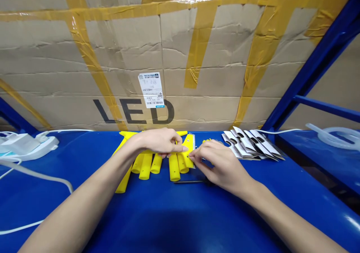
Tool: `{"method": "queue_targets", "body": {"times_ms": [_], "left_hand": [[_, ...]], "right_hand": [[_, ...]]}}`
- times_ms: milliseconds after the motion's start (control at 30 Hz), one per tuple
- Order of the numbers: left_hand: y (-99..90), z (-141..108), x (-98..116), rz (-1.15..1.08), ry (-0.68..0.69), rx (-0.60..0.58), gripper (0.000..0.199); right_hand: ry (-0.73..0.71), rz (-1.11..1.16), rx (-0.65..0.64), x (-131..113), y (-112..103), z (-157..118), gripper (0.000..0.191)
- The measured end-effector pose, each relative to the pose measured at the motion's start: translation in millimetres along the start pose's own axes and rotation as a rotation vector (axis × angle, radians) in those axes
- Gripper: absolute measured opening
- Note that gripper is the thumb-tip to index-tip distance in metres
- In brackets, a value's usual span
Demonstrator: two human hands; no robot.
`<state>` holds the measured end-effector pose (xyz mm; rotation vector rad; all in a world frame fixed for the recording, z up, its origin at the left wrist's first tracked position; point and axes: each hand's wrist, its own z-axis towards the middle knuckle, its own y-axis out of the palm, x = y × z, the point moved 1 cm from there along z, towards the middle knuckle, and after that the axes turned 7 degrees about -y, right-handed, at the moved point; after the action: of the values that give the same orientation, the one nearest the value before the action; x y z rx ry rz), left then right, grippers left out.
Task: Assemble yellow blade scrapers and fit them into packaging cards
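My left hand (163, 141) is closed around a yellow plastic squeegee handle (189, 143), holding it sideways with its flared head to the right. Fingertips of my right hand (215, 161) are pinched at the edge of that head, beside a small hole; whatever lies between them is too small to make out. Beneath my left hand, several more yellow squeegee handles (145, 166) lie side by side, hollow round ends toward me. A thin dark rod (188, 182) rests below my right hand, its right end in shadow. Small yellow pieces (206, 140) show behind my right hand.
White folded cards (250, 144) with dark cutouts lie overlapping on the blue table (157, 223) at right. A power strip (30, 146) with cables sits at left. A large taped cardboard box (180, 58) stands behind, a blue metal post (303, 65) and clear tubing (337, 136) at right.
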<state>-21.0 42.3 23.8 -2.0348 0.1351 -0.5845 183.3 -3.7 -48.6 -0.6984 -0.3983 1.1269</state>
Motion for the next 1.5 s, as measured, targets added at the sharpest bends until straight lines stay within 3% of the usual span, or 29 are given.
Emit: {"method": "queue_targets", "body": {"times_ms": [333, 600, 833, 1000, 1133, 1200, 1267, 1367, 1433, 1500], "left_hand": [[-1.2, -1, -4, -0.142, 0.027, -0.043, 0.041], [-3.4, 1, -11, -0.167, 0.017, -0.044, 0.041], [-0.8, 3, -11, -0.170, 0.022, -0.064, 0.043], [-1.5, 1, -14, -0.191, 0.107, -0.154, 0.034], [-2.2, 2, -17, -0.255, 0.154, -0.174, 0.031], [-2.0, 3, -18, -0.273, 0.166, -0.172, 0.033], [-1.7, 3, -18, -0.270, 0.152, -0.147, 0.037], [-1.3, 1, -13, -0.250, 0.144, -0.085, 0.041], [-1.0, -2, -7, -0.236, 0.169, -0.052, 0.041], [-0.4, -3, -1, -0.211, 0.187, -0.021, 0.041]], "right_hand": [[-0.107, -0.054, -0.032, -7, -6, 2, 0.015], [0.143, 0.176, -0.018, -9, -11, 4, 0.015], [-0.001, 0.041, -0.149, -8, -13, 4, 0.020], [0.082, 0.264, -0.073, -9, -18, 6, 0.026], [-0.022, 0.149, -0.095, -10, -18, 5, 0.026], [-0.011, 0.193, -0.037, -10, -17, 5, 0.024], [0.130, 0.288, 0.081, -7, -15, 5, 0.017], [0.576, 0.395, 0.264, 3, -14, 5, 0.005], [0.864, 0.534, 0.248, 9, -14, 5, 0.017], [1.006, 0.764, 0.144, 12, -12, 6, 0.026]]}}
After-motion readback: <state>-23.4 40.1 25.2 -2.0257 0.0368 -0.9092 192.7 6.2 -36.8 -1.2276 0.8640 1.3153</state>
